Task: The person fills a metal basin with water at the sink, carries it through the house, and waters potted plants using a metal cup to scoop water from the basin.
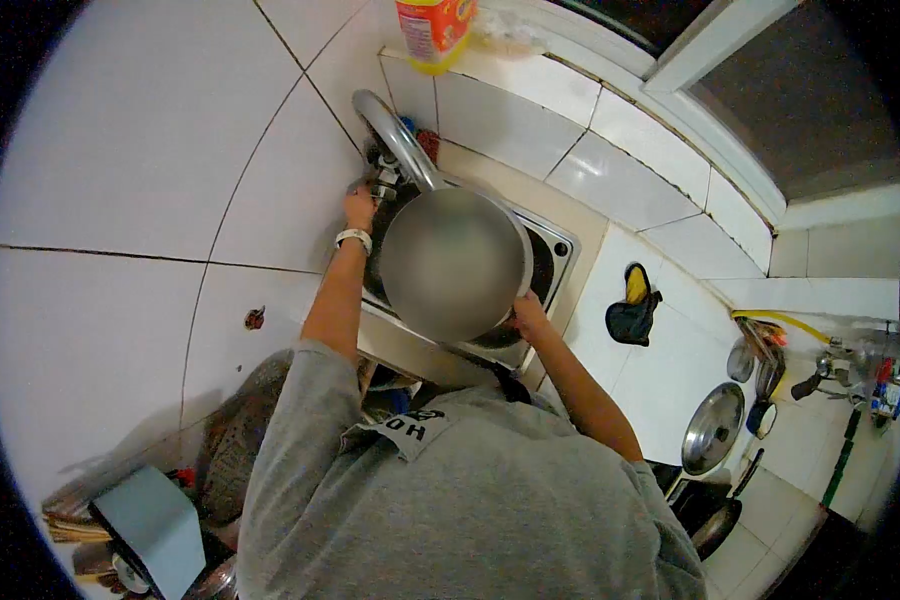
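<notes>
A large round metal pot [455, 265] is over the sink [560, 262], below the curved metal faucet [395, 135]. Its inside looks blurred, so its contents cannot be made out. My right hand [530, 314] grips the pot at its lower right side, fingers partly hidden by the rim. At the faucet's base, my left hand [361, 208] is closed on the tap handle [384, 183], with a light band on the wrist.
A bottle of yellow liquid [432, 35] stands on the ledge behind the sink. To the right lie a black and yellow cloth item [634, 305], a pot lid [713, 429] and a frying pan [718, 525]. Tiled wall [120, 130] borders the left side.
</notes>
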Demonstrator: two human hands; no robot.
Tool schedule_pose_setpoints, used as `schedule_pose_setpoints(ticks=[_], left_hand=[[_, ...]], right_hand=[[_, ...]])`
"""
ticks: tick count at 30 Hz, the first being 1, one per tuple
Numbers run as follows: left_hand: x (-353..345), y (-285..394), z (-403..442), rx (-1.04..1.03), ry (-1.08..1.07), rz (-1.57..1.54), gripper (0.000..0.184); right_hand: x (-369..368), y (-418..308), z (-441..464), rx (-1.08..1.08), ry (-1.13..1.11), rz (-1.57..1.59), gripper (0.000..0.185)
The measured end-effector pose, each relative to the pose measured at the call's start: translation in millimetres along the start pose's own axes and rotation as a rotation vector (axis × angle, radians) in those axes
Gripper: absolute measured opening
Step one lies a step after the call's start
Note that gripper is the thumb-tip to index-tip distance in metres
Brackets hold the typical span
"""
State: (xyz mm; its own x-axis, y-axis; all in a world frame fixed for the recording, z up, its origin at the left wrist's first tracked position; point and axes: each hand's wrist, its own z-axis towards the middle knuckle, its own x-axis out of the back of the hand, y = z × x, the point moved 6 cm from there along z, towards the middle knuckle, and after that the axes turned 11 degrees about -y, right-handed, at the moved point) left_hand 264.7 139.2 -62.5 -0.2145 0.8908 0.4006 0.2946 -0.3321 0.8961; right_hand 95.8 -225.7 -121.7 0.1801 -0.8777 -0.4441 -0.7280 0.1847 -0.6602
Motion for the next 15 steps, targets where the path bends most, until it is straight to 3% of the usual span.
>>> schedule_pose_setpoints(ticks=[3, 5, 8, 11, 14, 15], left_hand=[[-2.0, 1.6, -2.9, -0.067, 0.051, 0.015, 0.029], [-4.1, -16.2, 1.9, 0.133, 0.041, -0.134, 0.033], [-7.5, -13.1, -2.8, 0.168, 0.001, -0.27, 0.038], [-7.8, -9.6, -16.8, 0.301, -0.198, -0.32, 0.031], [-17.3, 32.2, -88.2, 0.285, -0.25, -0.396, 0.045], [-23.4, 22.1, -101.7, 0.192, -0.314, -0.449, 0.051]], right_hand=[[3.4, 3.2, 1.1, 0.0, 0.051, 0.041, 0.028], [4.7, 0.6, 0.2, -0.02, 0.107, 0.034, 0.028], [8.4, 1.3, 1.4, -0.03, 0.116, -0.011, 0.026], [12.4, 4.9, 2.8, 0.002, 0.109, -0.02, 0.024], [5.2, -4.2, -13.0, -0.029, 0.169, 0.007, 0.022], [0.1, -9.5, -20.6, -0.029, 0.196, 0.037, 0.022]])
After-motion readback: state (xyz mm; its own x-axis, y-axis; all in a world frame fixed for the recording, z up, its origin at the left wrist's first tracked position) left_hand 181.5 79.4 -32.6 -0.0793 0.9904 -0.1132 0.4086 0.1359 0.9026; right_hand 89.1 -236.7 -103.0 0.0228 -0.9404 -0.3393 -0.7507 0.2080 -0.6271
